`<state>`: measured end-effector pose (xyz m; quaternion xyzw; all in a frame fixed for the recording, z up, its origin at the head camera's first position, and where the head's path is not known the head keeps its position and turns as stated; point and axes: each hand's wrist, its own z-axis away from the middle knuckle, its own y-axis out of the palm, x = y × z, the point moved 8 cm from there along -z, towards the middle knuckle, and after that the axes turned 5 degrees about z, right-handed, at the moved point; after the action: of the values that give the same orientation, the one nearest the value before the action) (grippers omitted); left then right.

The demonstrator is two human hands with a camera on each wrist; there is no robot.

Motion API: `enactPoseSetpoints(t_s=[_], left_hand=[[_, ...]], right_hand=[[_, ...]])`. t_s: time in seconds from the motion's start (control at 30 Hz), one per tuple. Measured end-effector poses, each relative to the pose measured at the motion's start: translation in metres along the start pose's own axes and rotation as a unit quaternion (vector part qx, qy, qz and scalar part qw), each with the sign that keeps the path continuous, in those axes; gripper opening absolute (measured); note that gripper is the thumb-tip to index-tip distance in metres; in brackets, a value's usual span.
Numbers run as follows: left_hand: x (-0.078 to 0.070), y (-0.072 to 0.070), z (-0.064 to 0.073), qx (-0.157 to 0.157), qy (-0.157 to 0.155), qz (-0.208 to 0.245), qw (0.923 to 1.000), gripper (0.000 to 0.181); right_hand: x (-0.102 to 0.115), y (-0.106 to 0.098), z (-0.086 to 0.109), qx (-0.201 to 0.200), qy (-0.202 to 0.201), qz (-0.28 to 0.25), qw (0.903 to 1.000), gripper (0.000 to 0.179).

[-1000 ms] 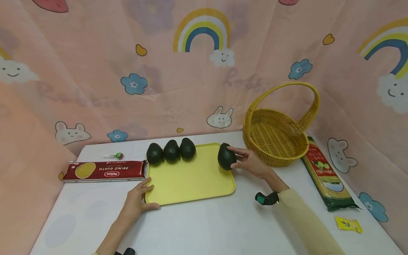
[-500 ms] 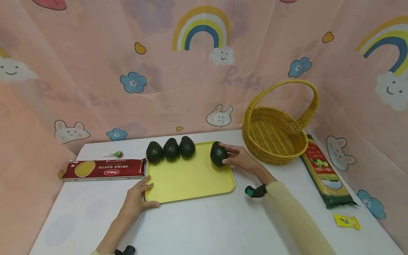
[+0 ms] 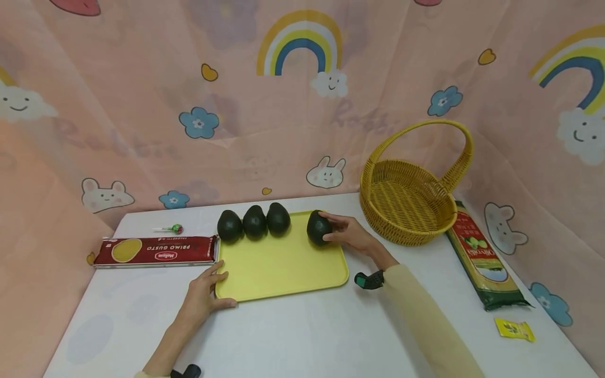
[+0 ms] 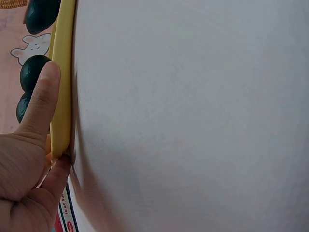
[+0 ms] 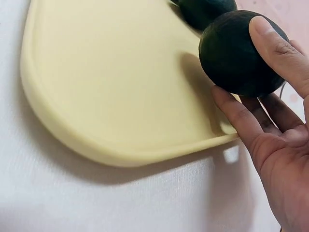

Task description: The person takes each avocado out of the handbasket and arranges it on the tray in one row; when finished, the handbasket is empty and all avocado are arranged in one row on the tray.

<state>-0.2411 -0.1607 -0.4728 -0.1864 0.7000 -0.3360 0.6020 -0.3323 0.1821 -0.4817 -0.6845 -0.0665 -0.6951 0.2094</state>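
Note:
In the head view my right hand (image 3: 348,232) grips a dark green avocado (image 3: 319,228) over the right part of a yellow tray (image 3: 283,273). The right wrist view shows thumb and fingers on opposite sides of that avocado (image 5: 239,55), close over the tray's surface. My left hand (image 3: 200,294) holds the tray's near left corner, its thumb (image 4: 44,92) along the front edge and the other fingers round the left side. Three more avocados (image 3: 254,223) stand in a row at the tray's back left.
A wicker basket (image 3: 408,231) with a tall handle stands at the back right. Beside it lies a green and red packet (image 3: 487,262), with a yellow wrapped sweet (image 3: 514,329) nearer. Left of the tray are a red pasta packet (image 3: 158,252) and a lollipop (image 3: 176,229).
My right hand has moved left with the avocado, from the tray's right edge further over the tray. The left hand has stayed at the tray's corner.

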Motion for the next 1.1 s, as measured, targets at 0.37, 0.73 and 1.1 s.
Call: enactPoseSetpoints(t_s=[0.37, 0.73, 1.1], left_hand=[[0.0, 0.0, 0.0, -0.003, 0.0, 0.011, 0.9999, 0.073], [0.002, -0.001, 0.0, -0.01, 0.002, 0.012, 0.9999, 0.072], [0.003, -0.001, 0.0, -0.008, -0.001, 0.009, 0.9999, 0.072]], right_hand=[[0.001, 0.012, -0.017, -0.002, 0.012, -0.031, 0.9994, 0.067], [0.002, 0.012, -0.026, 0.002, 0.023, -0.018, 0.9996, 0.065], [0.003, 0.006, -0.029, -0.008, 0.01, 0.004, 0.9999, 0.063]])
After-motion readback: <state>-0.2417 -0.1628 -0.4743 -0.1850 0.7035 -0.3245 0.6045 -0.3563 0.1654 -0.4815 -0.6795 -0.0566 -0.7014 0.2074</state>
